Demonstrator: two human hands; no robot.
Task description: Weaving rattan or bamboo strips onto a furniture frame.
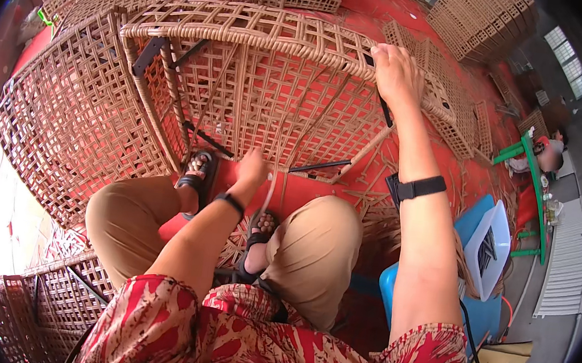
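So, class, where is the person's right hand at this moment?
In the head view, the right hand is at upper right, gripping the top rim of the woven wicker frame, above the black wristband.

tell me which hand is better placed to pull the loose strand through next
Likely the left hand: it already pinches the pale strand low by the woven chair frame. The right hand grips the frame's top rim, steadying it.

The woven rattan frame (258, 86) stands close in front of the knees, filling the reach ahead; only its open lattice gaps let fingers through. Stacked woven panels (63, 122) wall off the left. A strip of red floor (304, 190) lies free between the feet. To the right, a blue stool (478, 222) and loose strands crowd the way.
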